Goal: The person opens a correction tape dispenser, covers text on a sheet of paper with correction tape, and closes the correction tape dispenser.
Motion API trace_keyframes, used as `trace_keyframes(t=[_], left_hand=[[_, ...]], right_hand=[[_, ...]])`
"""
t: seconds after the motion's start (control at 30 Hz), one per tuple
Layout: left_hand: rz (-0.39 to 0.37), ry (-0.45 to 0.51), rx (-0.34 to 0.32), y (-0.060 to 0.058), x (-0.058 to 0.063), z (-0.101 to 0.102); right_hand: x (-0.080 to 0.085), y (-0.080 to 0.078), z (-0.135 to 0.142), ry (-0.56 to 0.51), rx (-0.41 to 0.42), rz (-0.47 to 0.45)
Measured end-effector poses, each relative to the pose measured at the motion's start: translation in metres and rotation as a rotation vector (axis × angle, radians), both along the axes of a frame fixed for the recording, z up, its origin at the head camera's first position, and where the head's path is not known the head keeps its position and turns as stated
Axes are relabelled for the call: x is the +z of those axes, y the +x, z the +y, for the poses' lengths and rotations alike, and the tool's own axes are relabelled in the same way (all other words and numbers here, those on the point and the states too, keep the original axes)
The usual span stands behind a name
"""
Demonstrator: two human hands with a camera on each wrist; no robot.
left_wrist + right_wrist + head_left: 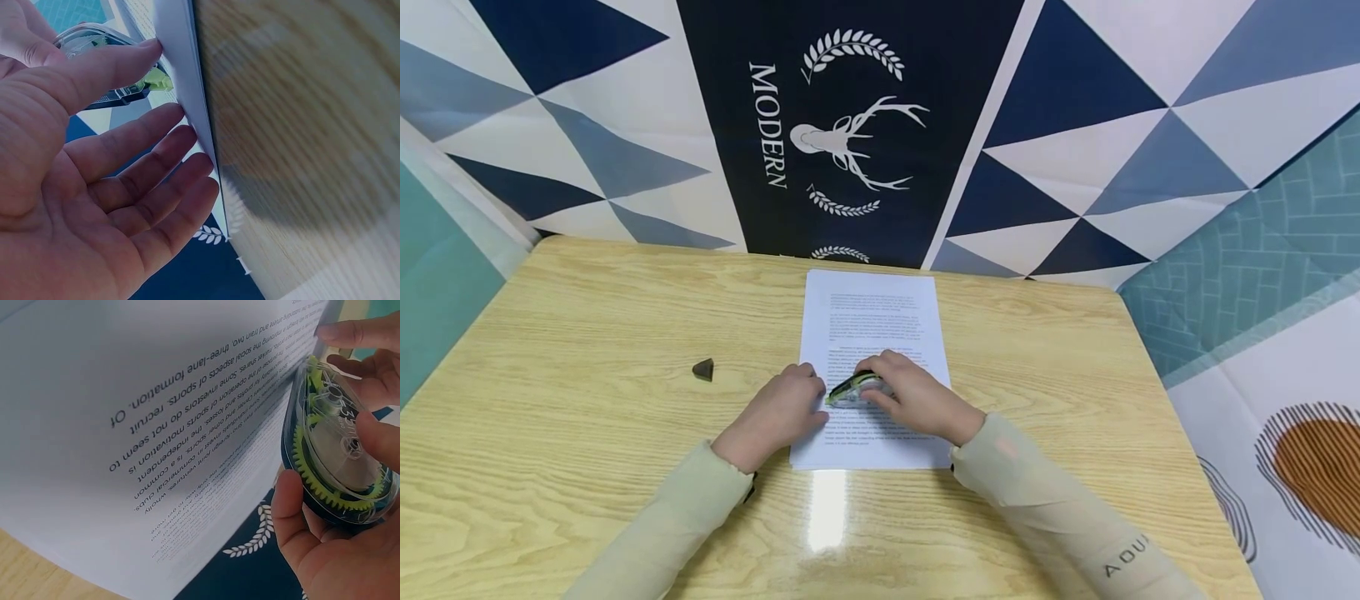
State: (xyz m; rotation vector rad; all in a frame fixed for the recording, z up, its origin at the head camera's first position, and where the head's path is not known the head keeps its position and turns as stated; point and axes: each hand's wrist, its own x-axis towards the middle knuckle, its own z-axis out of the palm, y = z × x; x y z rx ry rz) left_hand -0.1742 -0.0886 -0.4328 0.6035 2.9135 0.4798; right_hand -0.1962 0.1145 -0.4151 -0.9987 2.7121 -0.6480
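Observation:
A stack of printed paper sheets [817,321] lies on the wooden table in front of me. My right hand [922,402] grips a correction tape dispenser [334,444] between thumb and fingers. It has a clear shell, a green toothed wheel inside and a dark underside. In the head view its green tip points left, low over the text near the sheet's left edge. My left hand [784,410] rests at that left edge, thumb and fingertips [201,164] touching the paper, fingers loosely bent. The dispenser shows partly behind the left thumb in the left wrist view.
A small dark angular piece [703,370] lies on the wooden table [587,350], left of the paper. A patterned wall covering [857,125] with a deer head and the word MODERN rises behind the table's far edge. Light glares on the tabletop in front of the sheets.

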Motion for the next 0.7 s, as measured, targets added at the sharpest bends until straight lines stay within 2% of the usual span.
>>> trace_keyframes(t=[0.27,0.5,0.7], left_hand=[[0.0,-0.009,-0.006,-0.0008,0.0006,0.0008],[-0.002,-0.012,0.004,-0.002,0.0022,0.0014],[-0.01,-0.021,0.007,-0.0028,0.0017,0.0018]], right_hand=[[0.0014,0.0001,-0.0011,0.028,0.004,0.023],[0.0056,-0.0004,-0.0036,0.047,0.039,0.104],[0.0088,0.0001,-0.0057,0.074,0.047,0.113]])
